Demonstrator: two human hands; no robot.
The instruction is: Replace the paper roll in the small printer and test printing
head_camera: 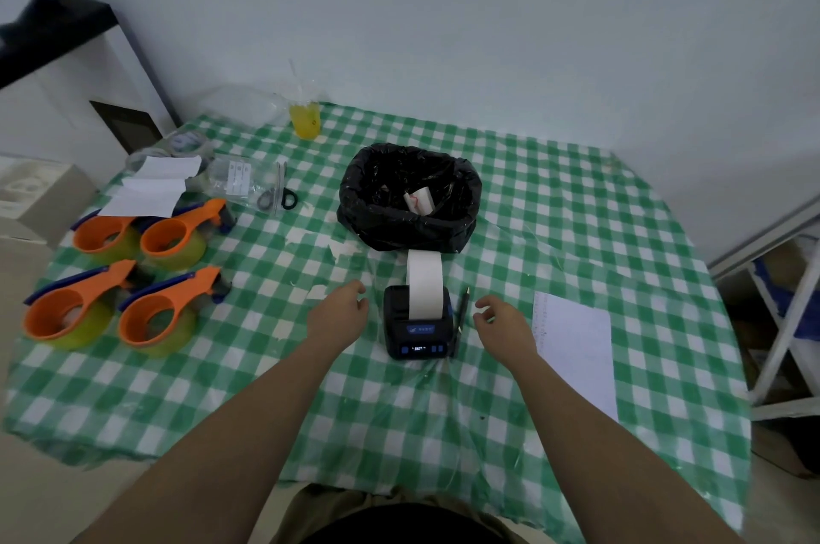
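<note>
A small black printer (419, 337) stands on the green checked tablecloth (399, 401), its front panel lit. A white paper strip (425, 283) comes out of its top and runs away from me toward the bin. My left hand (341, 309) hovers just left of the printer, fingers loosely curled, holding nothing. My right hand (503, 318) hovers just right of it, fingers apart, also holding nothing. Neither hand touches the printer.
A black-lined bin (410, 197) holding a paper scrap stands behind the printer. A pen (463, 308) lies against the printer's right side, beside a white sheet (574, 343). Several orange tape dispensers (128, 272) sit at left, with scissors (277, 197), papers and a yellow drink (305, 119) farther back.
</note>
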